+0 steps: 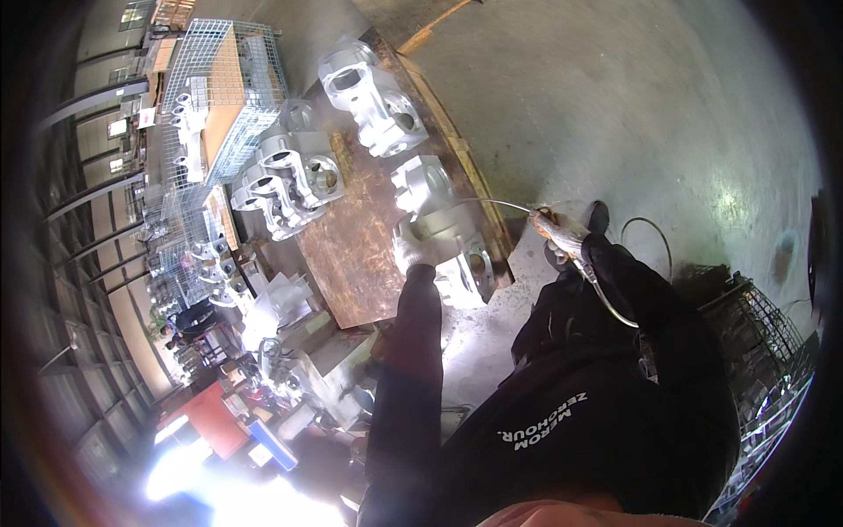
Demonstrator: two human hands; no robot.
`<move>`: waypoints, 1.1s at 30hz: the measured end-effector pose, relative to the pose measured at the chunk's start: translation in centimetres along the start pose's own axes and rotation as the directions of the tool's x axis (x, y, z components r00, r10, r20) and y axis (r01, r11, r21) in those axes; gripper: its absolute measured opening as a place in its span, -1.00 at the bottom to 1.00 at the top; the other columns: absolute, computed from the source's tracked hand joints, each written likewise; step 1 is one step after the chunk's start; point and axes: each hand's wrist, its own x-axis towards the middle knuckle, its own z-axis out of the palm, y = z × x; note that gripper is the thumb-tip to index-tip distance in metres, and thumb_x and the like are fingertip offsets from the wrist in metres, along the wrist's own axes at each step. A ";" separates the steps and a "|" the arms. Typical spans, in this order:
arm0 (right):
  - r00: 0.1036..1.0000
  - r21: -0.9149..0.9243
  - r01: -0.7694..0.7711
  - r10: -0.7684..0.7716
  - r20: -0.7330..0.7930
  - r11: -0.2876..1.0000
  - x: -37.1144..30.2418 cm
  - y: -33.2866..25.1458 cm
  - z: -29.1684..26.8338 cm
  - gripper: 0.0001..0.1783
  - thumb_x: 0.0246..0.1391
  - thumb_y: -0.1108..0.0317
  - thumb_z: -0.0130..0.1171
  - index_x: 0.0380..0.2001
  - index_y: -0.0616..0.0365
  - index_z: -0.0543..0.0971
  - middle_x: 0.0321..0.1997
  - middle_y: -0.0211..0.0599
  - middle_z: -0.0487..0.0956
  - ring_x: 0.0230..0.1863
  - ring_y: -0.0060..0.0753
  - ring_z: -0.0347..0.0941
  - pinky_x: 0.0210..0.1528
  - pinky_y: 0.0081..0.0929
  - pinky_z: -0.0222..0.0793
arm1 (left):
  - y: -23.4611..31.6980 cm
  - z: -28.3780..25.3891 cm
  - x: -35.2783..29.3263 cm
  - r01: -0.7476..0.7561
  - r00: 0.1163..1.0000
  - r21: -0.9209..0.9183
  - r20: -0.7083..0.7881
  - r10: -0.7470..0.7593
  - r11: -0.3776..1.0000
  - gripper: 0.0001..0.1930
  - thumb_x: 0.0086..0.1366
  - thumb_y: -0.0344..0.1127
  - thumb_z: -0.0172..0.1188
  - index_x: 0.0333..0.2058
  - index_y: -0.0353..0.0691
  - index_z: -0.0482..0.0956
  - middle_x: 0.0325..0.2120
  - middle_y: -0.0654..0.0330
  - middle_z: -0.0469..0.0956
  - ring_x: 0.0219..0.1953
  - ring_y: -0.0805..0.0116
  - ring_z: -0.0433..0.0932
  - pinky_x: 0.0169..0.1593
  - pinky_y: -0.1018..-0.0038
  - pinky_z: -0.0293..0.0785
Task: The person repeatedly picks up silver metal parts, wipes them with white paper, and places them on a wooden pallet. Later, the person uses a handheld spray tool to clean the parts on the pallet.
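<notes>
My right hand (569, 239), in a light glove, is closed around an air blow gun (542, 220) with an orange body. Its thin curved metal tube (502, 203) reaches left to a grey metal casting (465, 272) at the near end of a brown table (351, 277). A hose (606, 299) loops down from my right hand. At the left side of the casting is my gloved left hand (411, 249), touching it; its fingers blend into the pale metal. Just beyond stands another casting part (423, 183), and I cannot tell whether the two are one piece.
More castings stand on the table, one at the far end (373, 98) and a group at the left (290, 180). Wire mesh cages (241, 53) with castings line the left; another cage (764, 325) is at my right. Concrete floor (615, 97) lies beyond the table's wooden edge.
</notes>
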 end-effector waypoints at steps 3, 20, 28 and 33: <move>0.991 -0.076 -0.118 0.113 -0.065 0.990 2.0 0.5 1.0 -0.45 0.23 -0.37 -0.09 -0.43 -0.14 0.47 -0.70 -0.56 0.32 -0.78 -0.66 0.09 -0.75 -0.45 0.01 | 0.4 -0.2 0.1 -0.020 1.000 0.055 -0.001 0.020 0.998 -0.75 0.35 -0.17 0.12 -0.06 -0.10 0.56 -0.13 0.07 0.55 -0.14 0.08 0.56 -0.04 0.24 0.48; 0.979 -0.142 0.188 -0.197 -0.048 0.972 8.5 3.9 -2.6 -0.53 0.28 -0.16 0.01 -0.34 0.07 0.49 -0.60 -0.50 0.42 -0.65 -0.51 0.30 -0.66 -0.38 0.15 | 1.0 -0.4 -0.1 -0.076 0.997 0.081 0.008 0.076 0.994 -0.71 0.37 -0.17 0.07 -0.03 -0.16 0.53 -0.09 0.00 0.55 -0.06 0.00 0.55 0.02 0.19 0.46; 0.992 -0.211 0.011 -0.037 -0.119 0.978 6.9 3.3 -1.5 -0.53 0.30 -0.14 -0.01 -0.23 0.06 0.56 -0.47 -0.48 0.53 -0.52 -0.47 0.36 -0.41 -0.38 0.33 | 1.2 -0.2 0.0 0.013 1.000 0.042 0.003 -0.013 0.999 -0.73 0.33 -0.23 0.10 -0.05 -0.19 0.53 -0.11 -0.01 0.56 -0.07 -0.02 0.55 0.02 0.20 0.46; 0.958 -0.095 -0.285 0.280 -0.063 0.954 11.3 3.4 -0.8 -0.48 0.25 -0.33 -0.09 -0.47 -0.15 0.46 -0.61 -0.59 0.38 -0.69 -0.62 0.19 -0.71 -0.47 0.11 | 0.3 0.1 0.1 0.020 0.999 0.042 0.038 -0.021 0.999 -0.74 0.29 -0.29 0.11 -0.08 -0.19 0.53 -0.12 -0.02 0.55 -0.05 -0.03 0.54 0.02 0.21 0.46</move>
